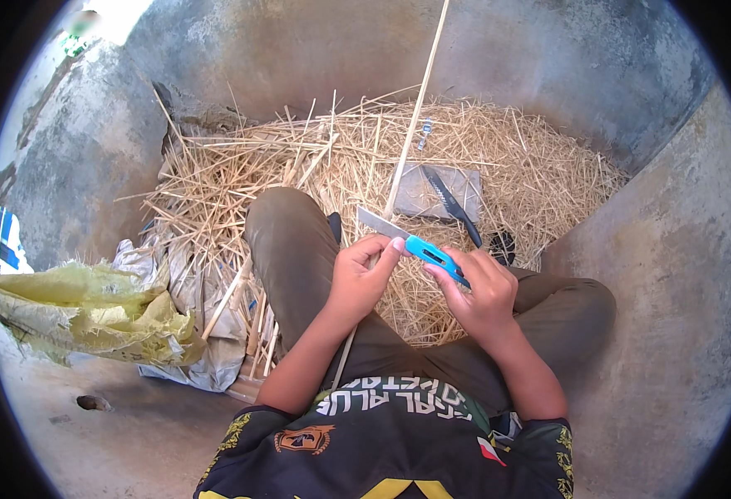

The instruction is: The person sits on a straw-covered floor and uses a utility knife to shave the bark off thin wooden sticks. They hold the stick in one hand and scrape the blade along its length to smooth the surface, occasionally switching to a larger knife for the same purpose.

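Observation:
My right hand (484, 289) is closed round the blue handle of a box cutter (434, 255). Its wide metal blade points left and lies across a long, pale strip (415, 116) that looks like bamboo. My left hand (364, 274) pinches this strip just below the blade, its thumb close to the front end of the cutter's handle. From there the strip runs far up past the top edge of the view, and its near end (345, 358) passes down over my lap. Thin shavings (399, 308) lie between my crossed legs.
A grey block (415, 193) carries a black-handled knife (453, 205) ahead of me. Straw-like shavings (515, 158) cover the floor around it. Several loose strips (207, 175) pile up at left, beside a torn yellow sack (91, 308). Concrete walls (548, 50) enclose the spot.

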`<state>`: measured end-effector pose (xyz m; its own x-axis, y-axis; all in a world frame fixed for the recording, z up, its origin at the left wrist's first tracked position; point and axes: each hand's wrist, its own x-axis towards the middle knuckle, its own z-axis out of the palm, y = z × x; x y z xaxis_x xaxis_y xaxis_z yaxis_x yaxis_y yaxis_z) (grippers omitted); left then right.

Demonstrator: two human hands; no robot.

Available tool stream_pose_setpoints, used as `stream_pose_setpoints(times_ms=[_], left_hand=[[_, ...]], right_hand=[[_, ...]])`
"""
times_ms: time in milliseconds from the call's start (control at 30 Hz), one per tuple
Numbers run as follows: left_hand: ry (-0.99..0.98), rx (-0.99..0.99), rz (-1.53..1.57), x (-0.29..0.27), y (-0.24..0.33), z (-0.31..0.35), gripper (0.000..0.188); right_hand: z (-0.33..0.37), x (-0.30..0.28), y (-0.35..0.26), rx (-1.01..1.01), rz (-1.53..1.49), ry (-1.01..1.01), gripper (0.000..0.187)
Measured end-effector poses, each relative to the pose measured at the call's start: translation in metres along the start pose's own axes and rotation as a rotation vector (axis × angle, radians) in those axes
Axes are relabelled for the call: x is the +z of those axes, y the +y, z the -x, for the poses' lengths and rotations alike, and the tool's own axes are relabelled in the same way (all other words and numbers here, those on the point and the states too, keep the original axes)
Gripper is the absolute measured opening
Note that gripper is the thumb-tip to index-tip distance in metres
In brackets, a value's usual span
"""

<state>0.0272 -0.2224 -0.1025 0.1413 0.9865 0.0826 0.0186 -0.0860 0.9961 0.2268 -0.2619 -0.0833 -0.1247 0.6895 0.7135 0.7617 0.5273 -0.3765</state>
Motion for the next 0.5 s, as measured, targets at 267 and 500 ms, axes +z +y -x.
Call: stream_pose_setpoints(times_ms=[267, 500], left_hand=[[-0.012, 0.173, -0.156, 0.000, -0.007, -0.002, 0.018], [-0.012, 0.121, -0.234, 0.005, 0.000, 0.000, 0.017]], right_hand=[[0.000, 0.002, 0.009, 0.183, -0.059, 0.057, 0.024], [-0.003, -0.012, 0.013, 0.705, -0.542, -0.186, 0.030]])
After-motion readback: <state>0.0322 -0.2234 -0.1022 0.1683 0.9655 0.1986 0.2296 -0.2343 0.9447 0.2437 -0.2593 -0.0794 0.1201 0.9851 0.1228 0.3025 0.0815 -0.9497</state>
